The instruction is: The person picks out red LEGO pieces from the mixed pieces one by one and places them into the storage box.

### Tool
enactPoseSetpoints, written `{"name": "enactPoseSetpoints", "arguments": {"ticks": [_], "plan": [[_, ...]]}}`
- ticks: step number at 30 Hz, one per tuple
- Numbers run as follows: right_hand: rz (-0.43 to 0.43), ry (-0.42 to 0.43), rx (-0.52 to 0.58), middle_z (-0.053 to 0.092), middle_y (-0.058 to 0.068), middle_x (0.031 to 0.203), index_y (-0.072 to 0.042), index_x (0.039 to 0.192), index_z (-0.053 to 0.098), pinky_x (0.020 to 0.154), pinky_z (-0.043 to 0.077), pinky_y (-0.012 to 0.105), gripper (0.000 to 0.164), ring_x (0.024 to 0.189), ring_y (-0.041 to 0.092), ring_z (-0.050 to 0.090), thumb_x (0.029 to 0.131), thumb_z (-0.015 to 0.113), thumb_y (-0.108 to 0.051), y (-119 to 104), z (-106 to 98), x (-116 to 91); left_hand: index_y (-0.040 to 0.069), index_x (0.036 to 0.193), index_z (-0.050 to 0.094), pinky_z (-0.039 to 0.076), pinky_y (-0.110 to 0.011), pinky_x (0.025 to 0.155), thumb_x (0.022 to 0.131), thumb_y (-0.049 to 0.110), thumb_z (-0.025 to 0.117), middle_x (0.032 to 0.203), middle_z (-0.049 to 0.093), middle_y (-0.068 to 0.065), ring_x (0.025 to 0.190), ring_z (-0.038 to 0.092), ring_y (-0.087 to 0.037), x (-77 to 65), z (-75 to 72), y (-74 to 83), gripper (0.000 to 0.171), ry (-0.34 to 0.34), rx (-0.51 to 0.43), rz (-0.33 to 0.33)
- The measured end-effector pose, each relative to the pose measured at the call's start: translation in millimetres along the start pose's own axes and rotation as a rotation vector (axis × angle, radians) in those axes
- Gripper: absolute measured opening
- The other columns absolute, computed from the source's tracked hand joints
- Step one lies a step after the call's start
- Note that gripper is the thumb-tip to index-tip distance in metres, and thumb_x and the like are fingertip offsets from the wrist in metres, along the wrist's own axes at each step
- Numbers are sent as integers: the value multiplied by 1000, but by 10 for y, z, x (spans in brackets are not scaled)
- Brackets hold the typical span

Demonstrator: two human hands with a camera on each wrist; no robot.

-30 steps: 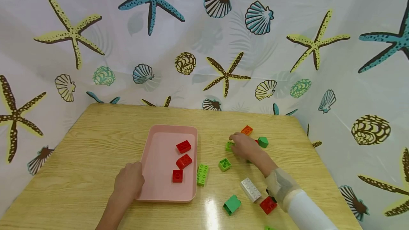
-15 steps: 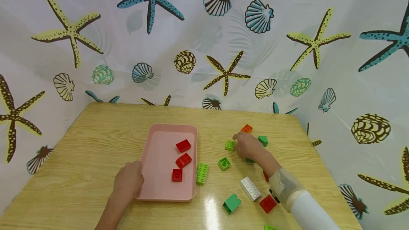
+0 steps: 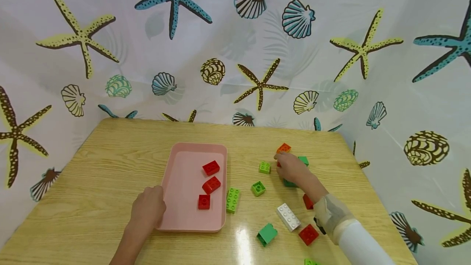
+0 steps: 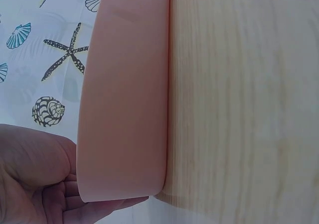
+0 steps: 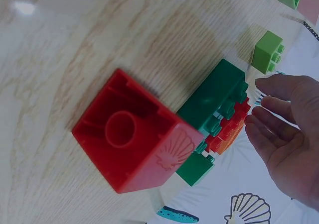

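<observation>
My left hand [image 3: 149, 205] grips the left side of a pink tray [image 3: 180, 199]; the left wrist view shows its fingers [image 4: 94, 210] bent round the tray's wall. Three red bricks [image 3: 211, 168] lie inside. My right hand [image 3: 294, 169] hovers over the bricks at the back right, holding nothing. Its fingers [image 5: 271, 129] are loosely bent. Beneath the fingertips a red brick [image 3: 279, 164] partly shows beside an orange brick [image 3: 284, 147]. A dark green brick [image 5: 214, 92] and an overturned red brick [image 5: 134, 134] lie below the right hand.
Light green bricks [image 3: 264, 167] lie between tray and right hand, one long one [image 3: 232, 200] against the tray. Nearer are a white brick [image 3: 288, 217], a green brick [image 3: 267, 234] and a red brick [image 3: 308, 234]. A patterned curtain [image 3: 206, 44] hangs behind the table.
My right hand has shifted right, from the light green brick to above the red brick by the orange one. My left hand stays on the tray.
</observation>
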State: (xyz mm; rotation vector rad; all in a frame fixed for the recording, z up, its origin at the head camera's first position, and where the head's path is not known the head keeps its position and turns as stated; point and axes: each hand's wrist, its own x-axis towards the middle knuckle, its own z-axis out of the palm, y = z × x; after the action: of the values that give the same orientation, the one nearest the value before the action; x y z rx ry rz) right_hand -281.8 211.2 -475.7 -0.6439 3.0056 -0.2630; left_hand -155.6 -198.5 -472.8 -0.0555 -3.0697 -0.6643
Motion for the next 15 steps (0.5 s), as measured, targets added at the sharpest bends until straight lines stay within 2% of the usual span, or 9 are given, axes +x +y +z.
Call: {"name": "enactPoseSetpoints", "arguments": {"ticks": [15], "plan": [[70,-7,-6,56,29,129,11,133,54,95,46,51,45,117,43,55,92,66,-3,71,7,-15,-7,76,57,45,-39,47,84,-12,56,67,57,-18,55,52,-23,9,0,-5,9,0,3,-3]]}}
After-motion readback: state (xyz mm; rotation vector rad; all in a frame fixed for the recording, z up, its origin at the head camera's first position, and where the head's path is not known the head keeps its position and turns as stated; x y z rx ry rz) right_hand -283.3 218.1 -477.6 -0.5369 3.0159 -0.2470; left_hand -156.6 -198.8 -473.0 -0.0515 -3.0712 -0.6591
